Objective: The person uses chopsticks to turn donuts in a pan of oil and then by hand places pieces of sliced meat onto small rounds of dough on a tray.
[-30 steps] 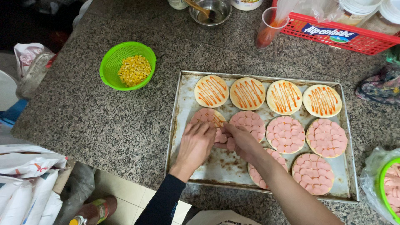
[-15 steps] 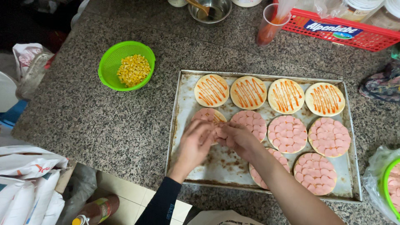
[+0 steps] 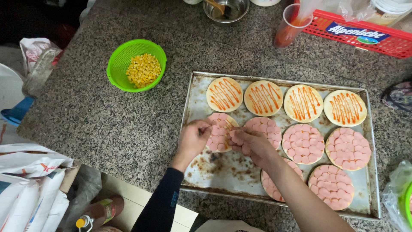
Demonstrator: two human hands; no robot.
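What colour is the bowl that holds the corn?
The bowl is bright green, a perforated plastic one; the head view shows it clearly, left of the tray.

round flatbread (image 3: 219,132), pink sausage slices, on tray (image 3: 195,101)

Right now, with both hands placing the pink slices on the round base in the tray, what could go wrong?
1. The left hand and right hand crowd the same half-covered base; slices could get knocked off onto the stained baking tray.
2. The right forearm lies over a finished round at the near edge and may drag its topping.
3. The green bowl of corn sits apart from the tray, so kernels could scatter on the counter when carried over.
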